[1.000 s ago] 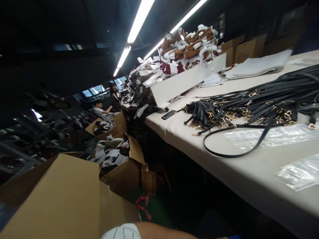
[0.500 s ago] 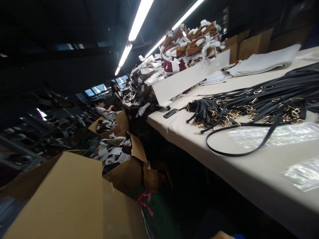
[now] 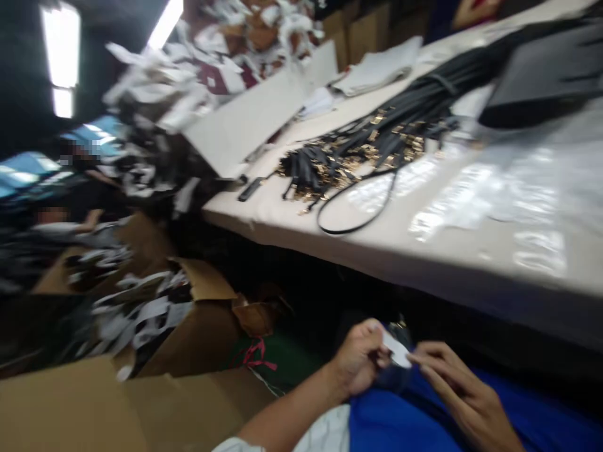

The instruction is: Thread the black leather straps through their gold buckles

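Note:
Low in the head view, above a blue garment (image 3: 400,424), both hands meet at a small white strip (image 3: 396,350). My left hand (image 3: 360,361) is closed, with its fingers curled round one end of the strip. At the strip's other end, my right hand (image 3: 459,386) pinches with thumb and fingertips. Motion blur hides whether the strip is paper or cloth. Just behind the hands is a dark item with a small gold-coloured glint (image 3: 400,324); its kind cannot be made out.
A cream-covered table (image 3: 292,229) bears black straps with gold clasps (image 3: 358,150), clear plastic bags (image 3: 475,194) and a dark flat item (image 3: 541,72). Wrapped goods (image 3: 188,81) are piled behind a white board (image 3: 264,119). Cardboard boxes (image 3: 202,339) stand at left. Other people are in the left background.
The view has swung down and to the right. Both my hands and the white strip have come into sight; before, only a bit of skin and blue cloth showed at the bottom edge.

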`<state>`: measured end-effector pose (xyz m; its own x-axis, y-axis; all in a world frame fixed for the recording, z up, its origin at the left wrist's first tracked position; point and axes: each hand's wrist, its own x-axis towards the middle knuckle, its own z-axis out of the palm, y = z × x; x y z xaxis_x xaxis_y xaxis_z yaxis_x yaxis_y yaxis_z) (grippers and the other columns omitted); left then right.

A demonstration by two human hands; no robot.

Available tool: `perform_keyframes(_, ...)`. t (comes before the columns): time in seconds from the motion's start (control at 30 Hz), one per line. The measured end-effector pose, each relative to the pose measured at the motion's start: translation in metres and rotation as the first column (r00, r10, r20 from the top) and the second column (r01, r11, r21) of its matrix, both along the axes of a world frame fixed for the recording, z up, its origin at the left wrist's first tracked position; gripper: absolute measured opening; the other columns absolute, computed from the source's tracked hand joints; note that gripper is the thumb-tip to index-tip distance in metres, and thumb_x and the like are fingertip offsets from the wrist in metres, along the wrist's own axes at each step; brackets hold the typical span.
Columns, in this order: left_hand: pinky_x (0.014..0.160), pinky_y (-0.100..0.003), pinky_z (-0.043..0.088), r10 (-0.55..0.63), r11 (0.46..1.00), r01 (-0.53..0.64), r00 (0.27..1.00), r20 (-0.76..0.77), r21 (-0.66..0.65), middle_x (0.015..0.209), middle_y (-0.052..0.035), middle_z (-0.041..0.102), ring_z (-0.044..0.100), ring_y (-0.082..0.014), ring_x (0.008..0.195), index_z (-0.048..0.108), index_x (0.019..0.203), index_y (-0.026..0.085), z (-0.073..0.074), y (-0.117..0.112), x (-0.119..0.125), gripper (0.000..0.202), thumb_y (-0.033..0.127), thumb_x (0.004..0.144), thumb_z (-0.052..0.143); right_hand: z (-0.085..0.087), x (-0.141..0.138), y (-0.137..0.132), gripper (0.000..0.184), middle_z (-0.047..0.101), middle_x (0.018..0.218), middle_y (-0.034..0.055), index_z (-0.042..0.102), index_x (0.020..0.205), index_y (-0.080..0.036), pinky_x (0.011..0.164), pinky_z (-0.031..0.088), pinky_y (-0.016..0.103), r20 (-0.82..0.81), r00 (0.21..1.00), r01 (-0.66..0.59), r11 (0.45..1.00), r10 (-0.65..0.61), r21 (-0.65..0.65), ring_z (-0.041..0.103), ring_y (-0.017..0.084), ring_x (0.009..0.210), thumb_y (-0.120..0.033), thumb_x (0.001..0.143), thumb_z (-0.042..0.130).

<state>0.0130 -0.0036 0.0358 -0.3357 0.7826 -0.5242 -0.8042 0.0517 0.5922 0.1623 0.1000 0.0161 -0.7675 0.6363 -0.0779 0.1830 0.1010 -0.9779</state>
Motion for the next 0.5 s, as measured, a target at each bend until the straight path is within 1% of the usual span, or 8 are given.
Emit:
perform_keyframes(0.1,0.050,-0.017,0.029,-0.004,0.997,0.012,0.995,-0.103,0.080,0.064,0.0038,0.047,0.037,-0.0046,0.052,0.050,0.077,0.015,0.022,0.011,-0.001,0.033,0.038,0.078,0.073,0.013,0.007,-0.006,0.041,0.064,0.104,0.0102,0.073,0.102,-0.021,0.084,0.052,0.036,-0.055,0.983,0.159,0.960,-0.176,-0.230,0.062,0.025,0.094,-0.056,0.089,0.055)
perform_keyframes(0.17,0.054,-0.018,0.035,-0.063,0.986,0.089,0.982,-0.180,0.140,0.066,0.0034,0.047,0.043,-0.0066,0.056,0.048,0.075,0.016,0.029,0.023,-0.001,0.029,0.037,0.085,0.066,0.021,0.010,-0.001,0.045,0.065,0.104,0.0100,0.071,0.106,-0.019,0.087,0.050,0.037,-0.142,0.969,0.139,0.921,-0.202,-0.365,0.061,0.025,0.098,-0.055,0.094,0.047)
perform_keyframes(0.2,0.056,-0.019,0.037,-0.099,0.977,0.137,0.970,-0.223,0.162,0.066,0.0033,0.047,0.045,-0.0073,0.057,0.048,0.074,0.016,0.031,0.029,0.000,0.028,0.036,0.086,0.064,0.024,0.011,0.002,0.047,0.064,0.105,0.0100,0.070,0.108,-0.018,0.091,0.047,0.038,-0.198,0.956,0.125,0.909,-0.218,-0.398,0.059,0.025,0.100,-0.055,0.096,0.043)
perform_keyframes(0.27,0.059,-0.021,0.039,-0.174,0.954,0.241,0.930,-0.324,0.179,0.068,0.0029,0.049,0.047,-0.0084,0.058,0.047,0.073,0.017,0.036,0.038,0.008,0.027,0.035,0.088,0.062,0.032,0.016,0.005,0.052,0.062,0.109,0.0102,0.069,0.109,-0.017,0.098,0.042,0.039,-0.293,0.929,0.108,0.922,-0.226,-0.372,0.056,0.025,0.107,-0.059,0.096,0.042)
perform_keyframes(0.33,0.060,-0.022,0.040,-0.263,0.919,0.368,0.842,-0.470,0.144,0.068,0.0021,0.051,0.047,-0.0094,0.059,0.049,0.073,0.017,0.044,0.047,0.019,0.026,0.036,0.089,0.060,0.040,0.022,0.005,0.054,0.061,0.107,0.0094,0.070,0.104,-0.015,0.096,0.042,0.036,-0.331,0.913,0.128,0.938,-0.239,-0.323,0.054,0.025,0.105,-0.064,0.089,0.052)
perform_keyframes(0.4,0.059,-0.022,0.040,-0.337,0.875,0.481,0.688,-0.643,0.057,0.066,0.0014,0.051,0.047,-0.0105,0.059,0.053,0.071,0.017,0.056,0.056,0.030,0.028,0.038,0.089,0.059,0.047,0.029,0.005,0.052,0.061,0.094,0.0068,0.070,0.098,-0.013,0.084,0.045,0.032,-0.328,0.905,0.135,0.914,-0.272,-0.384,0.056,0.021,0.091,-0.063,0.082,0.063)
perform_keyframes(0.47,0.058,-0.023,0.041,-0.335,0.853,0.522,0.535,-0.776,-0.008,0.065,0.0005,0.054,0.049,-0.0123,0.059,0.058,0.071,0.018,0.071,0.067,0.037,0.027,0.040,0.084,0.064,0.056,0.039,0.010,0.050,0.060,0.083,0.0040,0.069,0.094,-0.011,0.074,0.044,0.028,-0.333,0.879,0.151,0.863,-0.340,-0.483,0.055,0.017,0.077,-0.060,0.080,0.069)
perform_keyframes(0.5,0.059,-0.024,0.042,-0.301,0.855,0.519,0.496,-0.814,0.000,0.066,-0.0001,0.056,0.051,-0.0136,0.061,0.061,0.072,0.018,0.079,0.073,0.039,0.025,0.040,0.081,0.068,0.062,0.046,0.016,0.051,0.059,0.080,0.0036,0.068,0.095,-0.011,0.072,0.044,0.028,-0.344,0.859,0.177,0.851,-0.379,-0.495,0.054,0.016,0.074,-0.059,0.079,0.069)
